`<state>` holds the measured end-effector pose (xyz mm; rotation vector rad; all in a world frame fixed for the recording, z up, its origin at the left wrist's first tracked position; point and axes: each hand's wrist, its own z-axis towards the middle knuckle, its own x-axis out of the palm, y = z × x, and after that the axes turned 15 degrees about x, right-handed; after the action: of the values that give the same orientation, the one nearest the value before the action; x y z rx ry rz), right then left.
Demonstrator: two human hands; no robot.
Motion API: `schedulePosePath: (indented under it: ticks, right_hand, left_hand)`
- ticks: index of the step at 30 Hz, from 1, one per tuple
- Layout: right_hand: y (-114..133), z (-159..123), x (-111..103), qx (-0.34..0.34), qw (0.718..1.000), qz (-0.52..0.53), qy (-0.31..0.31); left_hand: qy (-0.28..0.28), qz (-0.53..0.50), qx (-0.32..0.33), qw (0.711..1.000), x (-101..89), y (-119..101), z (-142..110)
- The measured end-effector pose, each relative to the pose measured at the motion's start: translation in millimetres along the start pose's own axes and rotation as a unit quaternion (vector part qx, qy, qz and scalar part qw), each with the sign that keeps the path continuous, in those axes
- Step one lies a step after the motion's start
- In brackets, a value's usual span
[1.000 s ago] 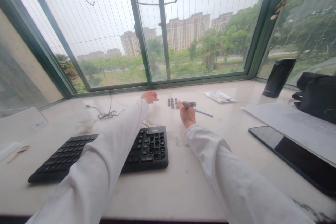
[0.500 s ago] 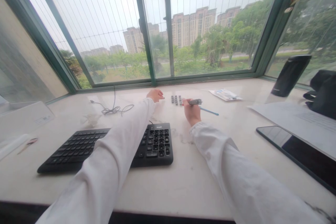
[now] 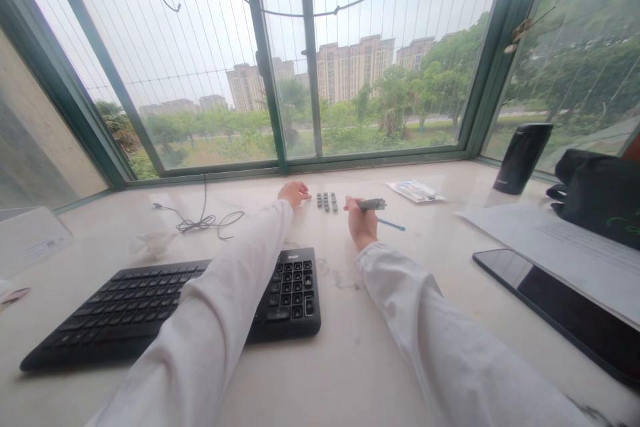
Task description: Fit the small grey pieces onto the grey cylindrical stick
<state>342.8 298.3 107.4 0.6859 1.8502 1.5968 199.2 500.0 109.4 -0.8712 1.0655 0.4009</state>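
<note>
Window panes [image 3: 150,67] in green frames run along the far edge of the pale marble desk [image 3: 350,373], with apartment towers and trees outside. On the desk, a black keyboard [image 3: 285,293] lies under the left forearm, and a dark tablet [image 3: 565,300] rests on a sheet of paper [image 3: 560,240] to the right, near a black bottle [image 3: 521,159]. A thin black cable [image 3: 205,221] curls beyond the keyboard. The left hand [image 3: 294,193] rests on the desk, loosely curled and empty, just beside a small block of dark keycaps [image 3: 327,201]. The right hand [image 3: 361,223] is closed around a gray pen-shaped tool [image 3: 373,204], close to the keycaps on their other side. A blue pencil [image 3: 391,224] sticks out past it; whether it is held, I cannot tell.
</note>
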Motion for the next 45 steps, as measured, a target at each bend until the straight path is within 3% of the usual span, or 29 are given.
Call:
schedulePosePath:
  ticks: [20, 24, 28, 33, 39, 43, 45]
  right_hand:
    - [1.3, -2.9, 2.2, -0.016, 0.999, -0.008, 0.045]
    - [0.3, 1.7, 2.4, -0.011, 0.999, 0.002, 0.044]
    - [-2.8, 7.3, 5.4, -0.006, 0.999, 0.026, 0.036]
    - [-4.5, 7.0, 8.7, -0.009, 0.997, 0.052, 0.057]
    - [-3.2, -6.5, 9.0, -0.048, 0.988, 0.032, 0.142]
    - [4.0, -27.3, 7.3, -0.110, 0.966, -0.006, 0.235]
    - [9.7, -40.6, 5.8, -0.142, 0.948, -0.025, 0.283]
  left_hand:
    - [-0.020, 0.020, 0.003, 1.000, 3.4, -9.3, 9.5]
    - [-0.030, 0.032, 0.008, 0.999, -6.0, -13.9, 4.0]
    - [-0.048, 0.043, 0.026, 0.998, -27.2, -18.9, -8.5]
    - [-0.066, 0.043, 0.079, 0.994, -65.8, -23.8, -46.5]
    - [-0.047, 0.026, 0.158, 0.986, -109.9, -33.1, -132.2]
    - [-0.018, 0.023, 0.194, 0.981, -122.8, -39.6, -190.3]
    - [-0.034, 0.038, 0.198, 0.979, -119.9, -40.1, -211.7]
